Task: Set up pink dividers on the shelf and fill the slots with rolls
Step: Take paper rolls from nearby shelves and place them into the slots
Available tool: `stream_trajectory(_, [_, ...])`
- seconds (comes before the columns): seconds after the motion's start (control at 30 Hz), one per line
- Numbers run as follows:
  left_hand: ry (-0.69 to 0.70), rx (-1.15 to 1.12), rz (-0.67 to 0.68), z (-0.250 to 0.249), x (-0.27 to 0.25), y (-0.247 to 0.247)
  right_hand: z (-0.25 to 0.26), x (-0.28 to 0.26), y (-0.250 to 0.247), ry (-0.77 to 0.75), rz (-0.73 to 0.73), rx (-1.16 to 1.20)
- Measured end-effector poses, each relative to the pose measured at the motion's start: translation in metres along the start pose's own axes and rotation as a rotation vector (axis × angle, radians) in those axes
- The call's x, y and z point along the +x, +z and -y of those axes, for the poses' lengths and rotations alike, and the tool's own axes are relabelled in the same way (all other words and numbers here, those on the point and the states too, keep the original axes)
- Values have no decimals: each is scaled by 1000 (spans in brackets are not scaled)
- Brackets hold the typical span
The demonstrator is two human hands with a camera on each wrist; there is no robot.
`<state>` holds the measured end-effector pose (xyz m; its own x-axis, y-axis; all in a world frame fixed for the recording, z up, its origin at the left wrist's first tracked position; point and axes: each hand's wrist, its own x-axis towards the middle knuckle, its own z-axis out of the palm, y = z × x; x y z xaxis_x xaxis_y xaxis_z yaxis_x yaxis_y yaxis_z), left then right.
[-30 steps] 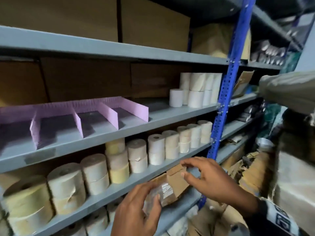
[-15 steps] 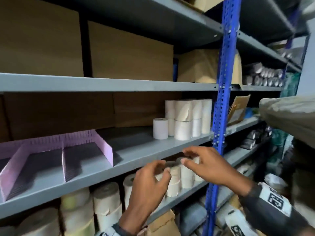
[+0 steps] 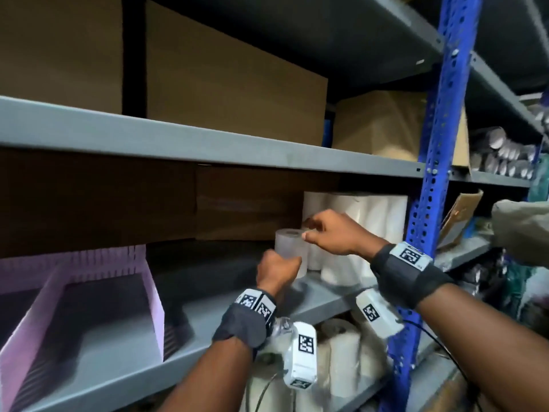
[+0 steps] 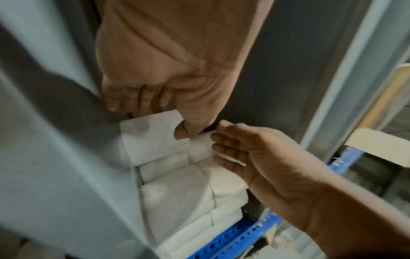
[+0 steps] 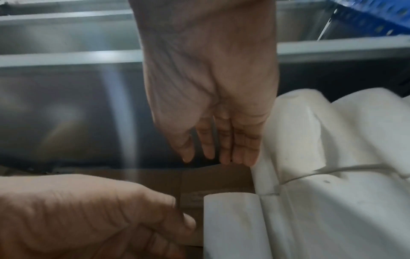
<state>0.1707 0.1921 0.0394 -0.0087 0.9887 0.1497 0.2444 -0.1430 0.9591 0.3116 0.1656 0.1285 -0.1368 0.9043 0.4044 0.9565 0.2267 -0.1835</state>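
Note:
Pink dividers point(image 3: 154, 304) stand on the grey middle shelf point(image 3: 237, 316) at the left, and the slots in view hold no rolls. A single white roll point(image 3: 289, 242) stands upright further right, in front of a stack of white rolls point(image 3: 371, 221). My left hand point(image 3: 277, 270) is at the roll's lower front. In the left wrist view its thumb lies on the roll point(image 4: 150, 145) and its curled fingers point(image 4: 133, 103) sit on the other side. My right hand point(image 3: 309, 231) hovers over the roll's top, fingers point(image 5: 221, 149) straight beside the stack point(image 5: 332, 157), holding nothing.
A blue perforated upright point(image 3: 427, 179) stands just right of the stack. Brown cardboard boxes point(image 3: 231, 84) fill the shelf above and line the back. More rolls point(image 3: 341, 346) sit on the shelf below. A grey bundle point(image 3: 523, 224) juts in from the right.
Both hands have left the small cardboard box on the lower shelf and risen to the white rolls on the middle shelf. The left hand has closed on the single roll. The view has tilted up.

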Motion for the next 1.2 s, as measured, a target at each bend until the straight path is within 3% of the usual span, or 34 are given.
stream_trajectory(0.33, [-213,-166,147,16,72,36,-13,77,43,17,308,-265])
stream_trajectory(0.47, [-218,-124,172,17,78,36,-15,83,46,-10,339,-269])
stream_trajectory(0.6, [-146,-58,161,22,74,36,-17,69,46,-130,277,-286])
stream_trajectory(0.77, [10,73,124,16,38,24,-13,32,27,-307,164,-146])
stream_trajectory(0.93, [190,211,8,7,-33,1,-10,-18,-8,-412,91,11])
stream_trajectory(1.07, [357,99,24,3,-110,-16,0,-73,-38,-469,97,167])
stream_trajectory(1.2, [396,17,-20,10,-181,-28,24,-129,-57,-572,121,214])
